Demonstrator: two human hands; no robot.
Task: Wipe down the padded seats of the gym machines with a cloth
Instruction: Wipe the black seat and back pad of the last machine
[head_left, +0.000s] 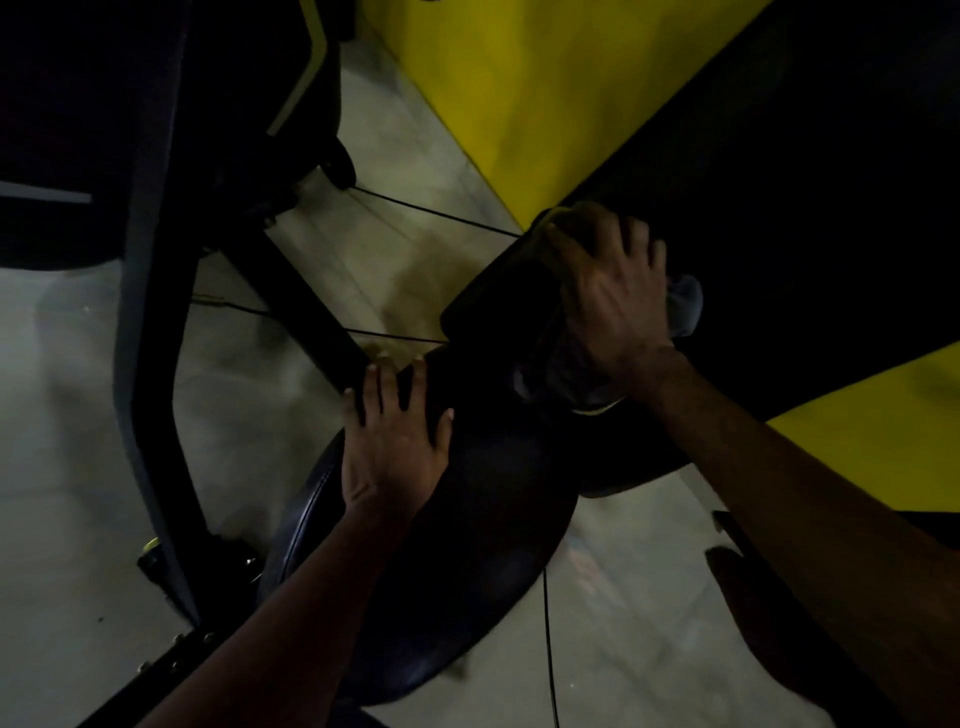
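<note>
The padded seat (467, 545), dark and oval, sits nearest, its rounded edge standing clear over pale floor (62, 415) on both sides. The left hand (395, 447) lies flat on the seat's far left edge, fingers straight and spread, holding nothing; its fingertips reach the rim. Just beyond, a 2nd dark pad (493, 301) tilts up, its near corner close to the seat. The right hand (613, 301) presses on the upper part of this pad, fingers spread and bent over a bunched grey cloth (685, 304), which sticks out past the hand on the right and below the wrist.

To the left, open floor runs between the seat and a dark angled frame (150, 364); thin black cables (431, 210) cross that gap towards the pad. Farther off, a yellow panel (519, 78) meets a broad black surface on a diagonal edge behind the right hand. The dim light hides finer detail.
</note>
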